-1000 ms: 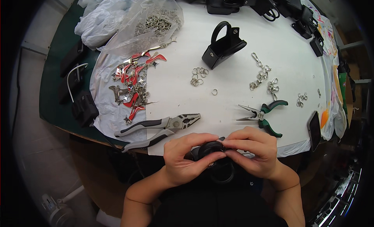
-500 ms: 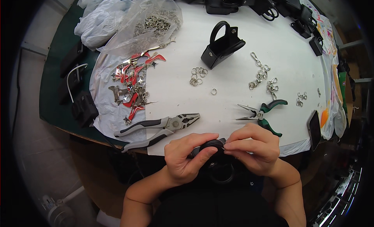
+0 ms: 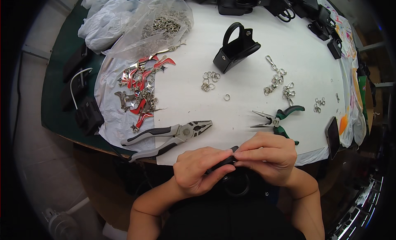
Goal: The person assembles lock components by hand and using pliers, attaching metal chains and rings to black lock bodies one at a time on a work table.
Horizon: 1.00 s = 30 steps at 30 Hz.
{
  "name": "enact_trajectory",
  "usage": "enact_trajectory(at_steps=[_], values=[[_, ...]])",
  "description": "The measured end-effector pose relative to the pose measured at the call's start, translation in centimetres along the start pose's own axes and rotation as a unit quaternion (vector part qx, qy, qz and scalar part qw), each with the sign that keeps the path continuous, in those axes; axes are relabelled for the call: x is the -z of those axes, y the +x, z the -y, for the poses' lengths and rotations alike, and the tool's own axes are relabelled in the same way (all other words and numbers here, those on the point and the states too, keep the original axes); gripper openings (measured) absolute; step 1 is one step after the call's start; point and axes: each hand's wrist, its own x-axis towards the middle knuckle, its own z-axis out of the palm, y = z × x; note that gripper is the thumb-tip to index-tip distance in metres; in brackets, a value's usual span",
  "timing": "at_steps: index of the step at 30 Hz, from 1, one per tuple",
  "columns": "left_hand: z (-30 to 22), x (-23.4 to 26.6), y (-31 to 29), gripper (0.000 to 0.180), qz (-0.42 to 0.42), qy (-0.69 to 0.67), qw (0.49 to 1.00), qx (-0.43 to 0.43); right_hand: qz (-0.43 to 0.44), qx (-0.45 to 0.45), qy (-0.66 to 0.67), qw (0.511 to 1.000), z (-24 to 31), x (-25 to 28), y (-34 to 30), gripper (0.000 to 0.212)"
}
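Note:
Close to my body, past the table's near edge, my left hand (image 3: 200, 170) grips a small black handbag (image 3: 223, 162) between thumb and fingers. Its round black handle (image 3: 248, 185) hangs below my hands. My right hand (image 3: 267, 157) pinches at the bag's edge, the fingertips close to those of the left. Whatever sits in that pinch is too small and covered to make out. Beyond my left hand lie large grey-and-black combination pliers (image 3: 181, 135). Needle-nose pliers (image 3: 275, 121) with green-and-black handles rest open just past my right hand.
Another small black handbag (image 3: 235, 50) stands mid-table, near metal rings (image 3: 209, 81) and a single ring (image 3: 227, 97). Swivel clasps (image 3: 275, 79) lie to the right, a phone (image 3: 332, 137) at the right edge. Red boot charms (image 3: 142, 81) and a clear bag of hardware (image 3: 165, 25) occupy the left.
My left fingers have shifted forward over the bag and it has turned slightly, showing less of its black surface. My right hand keeps pinching at the same edge. The tabletop things stay put.

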Motion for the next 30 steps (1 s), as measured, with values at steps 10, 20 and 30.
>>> enact_trajectory(at_steps=[10,20,30], values=[[-0.3,0.3,0.7,0.040,0.030,0.023,0.998,-0.042,0.075,-0.064,0.007,0.995,1.1,1.4,1.1,0.025],[-1.2,0.6,0.7,0.042,0.030,0.055,0.997,-0.037,0.051,-0.101,-0.004,0.994,3.3,0.9,-0.3,0.022],[-2.0,-0.6,-0.4,0.042,0.018,0.108,0.989,-0.103,0.001,-0.039,-0.108,0.993,3.9,0.1,-1.1,0.026]])
